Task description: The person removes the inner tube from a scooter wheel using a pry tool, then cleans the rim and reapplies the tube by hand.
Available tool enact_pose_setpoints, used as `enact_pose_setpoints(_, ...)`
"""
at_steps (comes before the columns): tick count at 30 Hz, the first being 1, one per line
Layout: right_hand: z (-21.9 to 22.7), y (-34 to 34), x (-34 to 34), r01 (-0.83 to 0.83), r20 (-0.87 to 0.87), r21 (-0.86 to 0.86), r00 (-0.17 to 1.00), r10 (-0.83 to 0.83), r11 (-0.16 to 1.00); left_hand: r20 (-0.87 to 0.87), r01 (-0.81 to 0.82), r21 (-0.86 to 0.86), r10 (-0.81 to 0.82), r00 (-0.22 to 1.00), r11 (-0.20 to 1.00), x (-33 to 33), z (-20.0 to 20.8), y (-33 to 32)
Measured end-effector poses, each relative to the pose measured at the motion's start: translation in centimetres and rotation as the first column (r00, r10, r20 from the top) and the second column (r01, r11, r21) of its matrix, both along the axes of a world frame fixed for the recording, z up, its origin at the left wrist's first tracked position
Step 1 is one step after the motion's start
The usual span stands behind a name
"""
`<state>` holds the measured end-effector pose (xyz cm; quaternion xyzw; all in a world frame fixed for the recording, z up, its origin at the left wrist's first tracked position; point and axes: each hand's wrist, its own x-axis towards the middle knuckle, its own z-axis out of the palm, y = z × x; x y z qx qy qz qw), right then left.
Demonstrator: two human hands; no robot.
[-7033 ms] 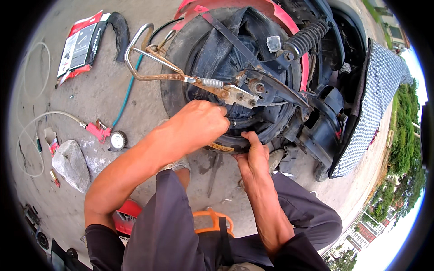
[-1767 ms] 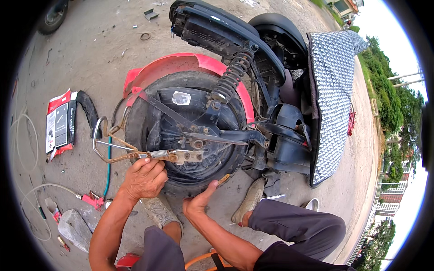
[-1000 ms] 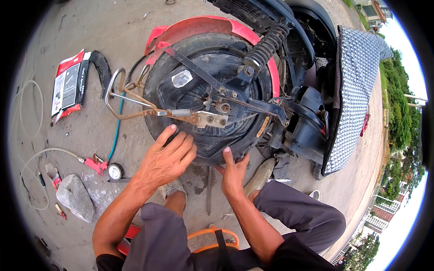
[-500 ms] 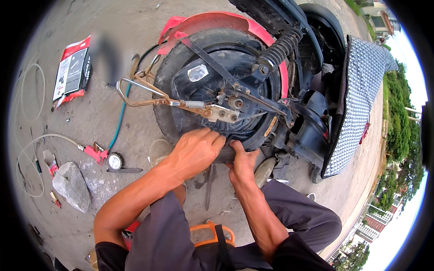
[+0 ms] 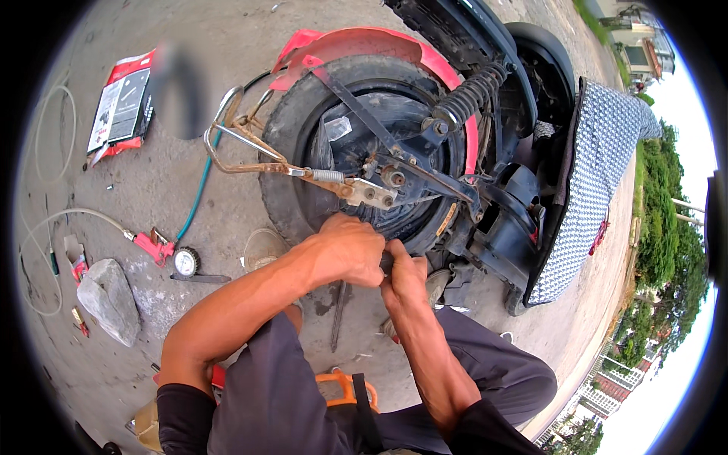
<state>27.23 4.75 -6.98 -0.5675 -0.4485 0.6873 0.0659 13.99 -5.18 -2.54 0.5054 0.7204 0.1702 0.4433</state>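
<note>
Both hands meet at the lower edge of the black tyre [image 5: 288, 163] of a scooter's rear wheel. The left hand [image 5: 350, 250] is curled into a fist over the rubber, and the right hand [image 5: 404, 274] is closed just beside it, thumb up, touching the left; what either grips is hidden. Above them sit the hub [image 5: 390, 178] and a coiled shock spring [image 5: 470, 95] under a red mudguard [image 5: 364, 45]. On the concrete floor to the left lie a pressure gauge [image 5: 184, 262], a grey stone [image 5: 110, 299] and a red packet [image 5: 121, 106].

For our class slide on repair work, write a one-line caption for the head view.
Both hands, left hand and right hand, press on the scooter's rear tyre at its lower edge.
</note>
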Motion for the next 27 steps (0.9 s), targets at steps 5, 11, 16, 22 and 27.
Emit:
enact_pose_setpoints(5,1.7,-0.8,-0.5,-0.058,0.053,0.018,0.997,0.057,0.998,-0.077,-0.09,0.101,0.098,0.992,0.991,2.1,-1.9,-1.4)
enact_pose_setpoints(11,1.8,-0.1,4.2,-0.507,0.407,0.571,0.858,0.314,0.646,-0.192,-0.247,0.406,0.347,0.918,0.88,5.2,-3.6,-1.8)
enact_pose_setpoints(16,5.0,3.5,1.5,-0.562,0.705,0.689,0.374,0.602,-0.457,-0.304,-0.207,0.463,0.373,0.876,0.862,5.8,-3.7,-1.6)
enact_pose_setpoints(22,5.5,3.9,-2.3,-0.732,0.72,0.508,0.071,0.69,-0.454,-0.281,-0.174,0.619,0.423,0.861,0.766,5.8,-2.4,-3.1)
enact_pose_setpoints(27,4.6,0.7,-0.7,-0.651,0.616,0.643,0.126,0.778,-0.404,-0.558,0.074,0.509,0.263,0.787,0.858,1.4,-2.9,-7.9)
